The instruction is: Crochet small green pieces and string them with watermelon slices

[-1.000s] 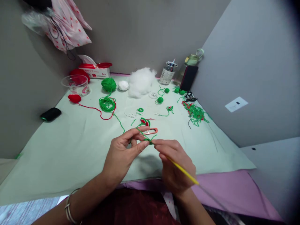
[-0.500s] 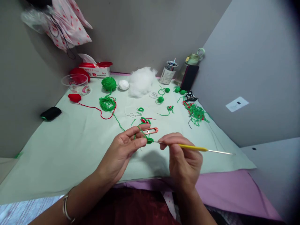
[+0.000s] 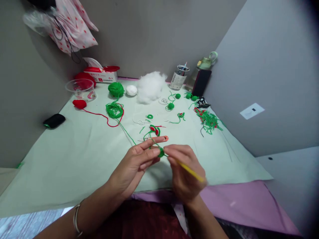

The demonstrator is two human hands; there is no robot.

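Note:
My left hand (image 3: 136, 161) pinches a small green crochet piece (image 3: 161, 152) between thumb and fingers, with green yarn (image 3: 127, 132) running over its raised index finger and back to the loose coil. In my right hand (image 3: 186, 172) is a yellow-handled crochet hook (image 3: 190, 171), its shaft slanting down to the right and blurred; the tip is hidden at the green piece. Just beyond my fingers lie orange-handled scissors (image 3: 163, 138), partly covered by the left hand. A red and green crocheted piece (image 3: 155, 130) rests behind them.
A green yarn ball (image 3: 116, 89), yarn coil (image 3: 114, 110) and white stuffing (image 3: 151, 87) stand toward the back. Yarn scraps (image 3: 209, 120) lie at right, near a phone (image 3: 201, 82) and pen jar (image 3: 179, 78). A clear tub (image 3: 81, 90) and black object (image 3: 54, 120) are at left.
The hook has swung from nearly level to slanting downward as my right hand turned and moved left, closer to the left hand. My left hand shifted slightly right, uncovering more of the scissors' blades.

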